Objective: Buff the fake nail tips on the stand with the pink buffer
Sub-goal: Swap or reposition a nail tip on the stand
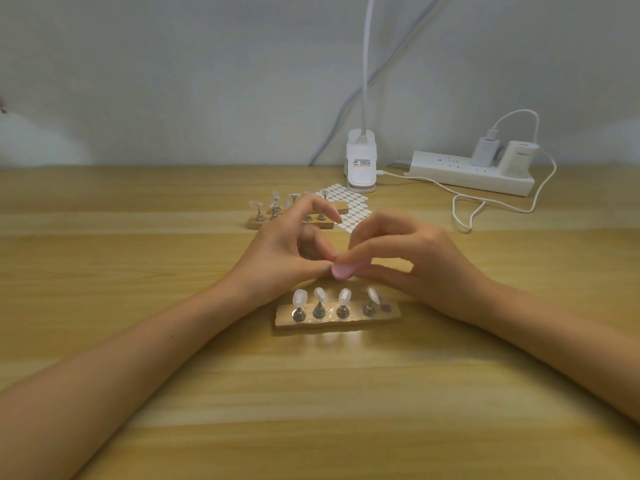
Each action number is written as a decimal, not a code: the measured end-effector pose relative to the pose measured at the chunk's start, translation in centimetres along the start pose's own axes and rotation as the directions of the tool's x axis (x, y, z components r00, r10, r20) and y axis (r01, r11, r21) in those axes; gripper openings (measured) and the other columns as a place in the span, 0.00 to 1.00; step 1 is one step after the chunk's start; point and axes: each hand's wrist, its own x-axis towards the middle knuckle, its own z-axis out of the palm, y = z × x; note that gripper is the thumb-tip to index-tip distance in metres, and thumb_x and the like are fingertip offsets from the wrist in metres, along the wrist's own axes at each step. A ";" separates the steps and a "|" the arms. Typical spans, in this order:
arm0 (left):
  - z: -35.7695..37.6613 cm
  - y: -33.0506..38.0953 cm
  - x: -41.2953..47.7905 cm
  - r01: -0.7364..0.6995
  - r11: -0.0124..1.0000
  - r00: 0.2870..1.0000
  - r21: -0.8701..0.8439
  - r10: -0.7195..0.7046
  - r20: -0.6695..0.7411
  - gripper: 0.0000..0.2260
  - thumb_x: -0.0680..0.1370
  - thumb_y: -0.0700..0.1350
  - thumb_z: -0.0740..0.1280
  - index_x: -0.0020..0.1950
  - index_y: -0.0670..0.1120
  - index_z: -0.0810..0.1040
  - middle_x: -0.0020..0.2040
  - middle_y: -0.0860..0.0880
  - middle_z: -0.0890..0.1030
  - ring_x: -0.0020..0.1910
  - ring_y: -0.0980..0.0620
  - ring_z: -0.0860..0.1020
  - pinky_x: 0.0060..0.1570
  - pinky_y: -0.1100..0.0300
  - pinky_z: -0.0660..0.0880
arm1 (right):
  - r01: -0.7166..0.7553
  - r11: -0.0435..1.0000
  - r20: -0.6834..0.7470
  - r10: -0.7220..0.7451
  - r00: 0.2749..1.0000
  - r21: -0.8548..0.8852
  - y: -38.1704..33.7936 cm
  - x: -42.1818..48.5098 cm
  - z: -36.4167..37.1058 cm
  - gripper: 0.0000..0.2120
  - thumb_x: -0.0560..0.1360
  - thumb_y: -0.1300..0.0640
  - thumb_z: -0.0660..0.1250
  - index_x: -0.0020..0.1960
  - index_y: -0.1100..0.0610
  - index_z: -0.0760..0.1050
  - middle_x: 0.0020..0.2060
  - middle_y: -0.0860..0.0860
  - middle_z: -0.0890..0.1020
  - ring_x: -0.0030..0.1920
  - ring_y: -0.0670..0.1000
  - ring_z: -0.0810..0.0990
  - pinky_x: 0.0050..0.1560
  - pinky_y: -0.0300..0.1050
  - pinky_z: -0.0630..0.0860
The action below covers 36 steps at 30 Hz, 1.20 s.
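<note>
Buffing step in hand. Pink buffer (341, 270) pinched in right hand (408, 258), just behind stand (337, 318), midway between worktop (138, 209) side edges. Left hand (287, 258) curled at buffer end; grasp cannot be told. 4 nail tips (320, 295) mounted. Next: light, steady strokes.

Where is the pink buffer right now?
The buffer is at mid-frame in the head view, pinched by the right hand, its end at the thumb of the left hand, just behind the near stand.
</note>
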 end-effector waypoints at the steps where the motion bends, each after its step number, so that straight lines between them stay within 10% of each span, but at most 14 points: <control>1: 0.0 0.0 0.0 0.004 1.000 1.000 -0.003 -0.004 0.000 0.22 0.71 0.34 0.77 0.60 0.44 0.73 0.36 0.48 0.85 0.37 0.54 0.84 0.44 0.65 0.76 | 0.001 1.000 0.005 -0.001 1.000 0.005 0.0 0.0 0.0 0.07 0.74 0.60 0.74 0.52 0.57 0.85 0.45 0.54 0.80 0.46 0.52 0.80 0.50 0.44 0.76; 18: -0.1 0.0 -0.1 0.023 1.000 0.999 -0.002 -0.023 -0.038 0.21 0.72 0.33 0.75 0.61 0.46 0.74 0.40 0.50 0.84 0.44 0.53 0.85 0.52 0.62 0.79 | -0.276 0.960 -0.146 0.280 0.949 0.048 -0.2 0.1 -0.6 0.11 0.77 0.50 0.69 0.56 0.55 0.80 0.46 0.50 0.80 0.48 0.49 0.79 0.48 0.39 0.74; 22: -0.3 0.0 -0.2 0.039 0.996 0.994 -0.085 -0.048 -0.103 0.21 0.72 0.33 0.76 0.61 0.47 0.74 0.42 0.49 0.83 0.47 0.49 0.86 0.55 0.59 0.80 | -0.374 0.896 0.012 0.388 0.922 -0.238 0.6 -0.3 -0.4 0.09 0.77 0.51 0.69 0.57 0.50 0.80 0.50 0.45 0.74 0.54 0.51 0.72 0.57 0.45 0.66; 36: -0.2 0.0 -0.1 0.038 0.994 0.988 -0.100 -0.052 -0.143 0.21 0.72 0.35 0.76 0.61 0.46 0.74 0.40 0.51 0.84 0.47 0.51 0.84 0.58 0.43 0.78 | -0.109 0.981 0.146 0.133 0.980 -0.160 -0.8 0.9 0.6 0.04 0.71 0.58 0.78 0.44 0.54 0.83 0.40 0.44 0.81 0.42 0.48 0.74 0.48 0.46 0.71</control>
